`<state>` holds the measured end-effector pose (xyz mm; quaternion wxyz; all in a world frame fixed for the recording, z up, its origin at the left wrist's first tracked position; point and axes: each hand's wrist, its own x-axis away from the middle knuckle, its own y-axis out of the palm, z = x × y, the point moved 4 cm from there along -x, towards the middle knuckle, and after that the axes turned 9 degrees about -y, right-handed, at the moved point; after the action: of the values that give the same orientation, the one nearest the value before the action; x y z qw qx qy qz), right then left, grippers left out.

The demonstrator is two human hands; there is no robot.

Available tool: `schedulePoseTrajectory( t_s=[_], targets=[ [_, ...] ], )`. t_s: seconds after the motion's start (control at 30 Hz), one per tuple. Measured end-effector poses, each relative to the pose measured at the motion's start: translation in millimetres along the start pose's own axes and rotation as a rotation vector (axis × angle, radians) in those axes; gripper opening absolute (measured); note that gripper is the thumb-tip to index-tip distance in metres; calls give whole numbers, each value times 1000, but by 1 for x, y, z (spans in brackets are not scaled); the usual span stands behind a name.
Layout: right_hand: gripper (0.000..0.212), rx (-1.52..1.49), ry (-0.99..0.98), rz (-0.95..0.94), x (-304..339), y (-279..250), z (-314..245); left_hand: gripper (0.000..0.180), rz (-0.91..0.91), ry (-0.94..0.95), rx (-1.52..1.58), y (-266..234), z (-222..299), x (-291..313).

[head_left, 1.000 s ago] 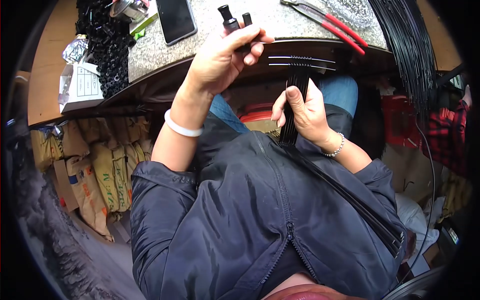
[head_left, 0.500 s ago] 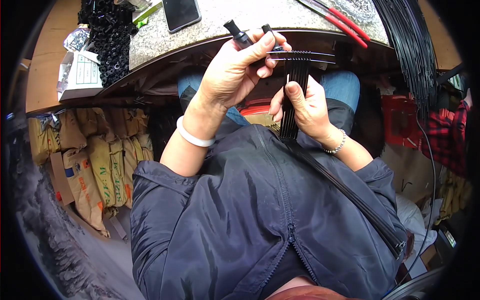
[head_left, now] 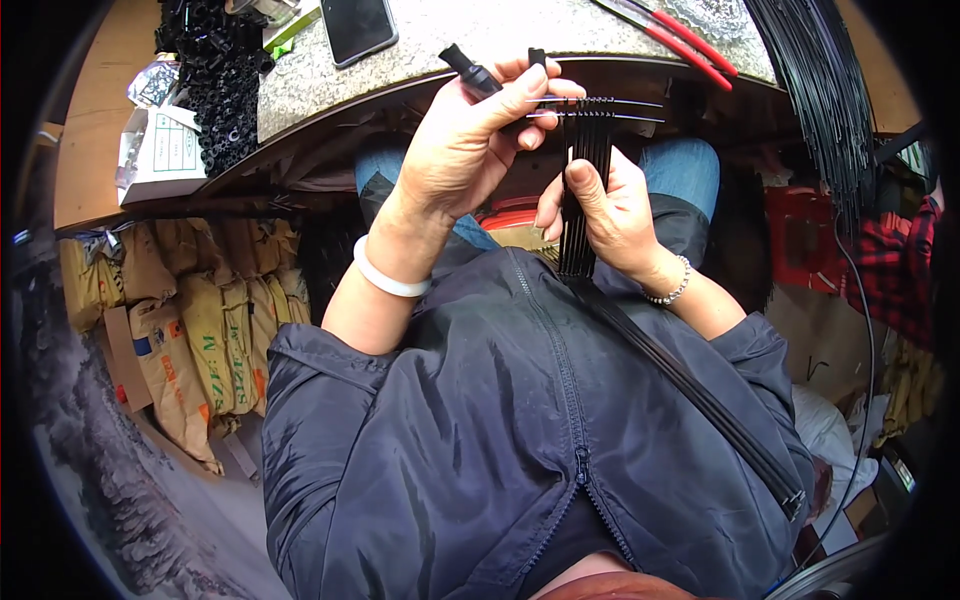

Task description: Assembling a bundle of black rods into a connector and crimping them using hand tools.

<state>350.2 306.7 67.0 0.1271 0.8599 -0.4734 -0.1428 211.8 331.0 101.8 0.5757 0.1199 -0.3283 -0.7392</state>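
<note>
My left hand (head_left: 445, 140) is closed around a black plastic tubular piece (head_left: 470, 70) and the ends of two thin metal wires (head_left: 640, 119). Another short black piece (head_left: 537, 56) sticks up behind its fingers. The wires run to the right, one above the other, through the tops of several thin black rods (head_left: 585, 145) that hang side by side. Below the wires, my right hand (head_left: 618, 210) grips these rods between thumb and fingers. Their lower lengths slant across my dark jacket (head_left: 450, 400) to the lower right.
On the stone-topped table (head_left: 430, 45) lie a phone (head_left: 358, 28) and red-handled pliers (head_left: 690, 48). A heap of small black parts (head_left: 215, 100) and a white box (head_left: 165, 150) are at left. Long black rods (head_left: 820, 90) drape over the right edge. Filled sacks (head_left: 175, 350) line the left floor.
Both hands have shifted very slightly left with the wires and the rod tops. The black tubular piece in my left hand has tipped a little to the left. The grips look the same.
</note>
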Motion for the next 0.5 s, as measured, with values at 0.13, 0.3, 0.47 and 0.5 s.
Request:
schedulePoseTrajectory(
  t_s=[0.13, 0.3, 0.47, 0.5],
  targets=[
    [38, -21, -7, 1, -1, 1, 0, 29, 27, -16, 75, -3, -2, 1],
    [35, -26, 8, 10, -1, 1, -1, 33, 28, 24, -35, -1, 0, 1],
    [33, -29, 14, 6, -1, -1, 0, 32, 52, 56, -104, 1, 1, 0],
    [33, -25, 18, 10, -1, -1, 0, 30, 51, 60, -106, 1, 1, 0]
  ],
)
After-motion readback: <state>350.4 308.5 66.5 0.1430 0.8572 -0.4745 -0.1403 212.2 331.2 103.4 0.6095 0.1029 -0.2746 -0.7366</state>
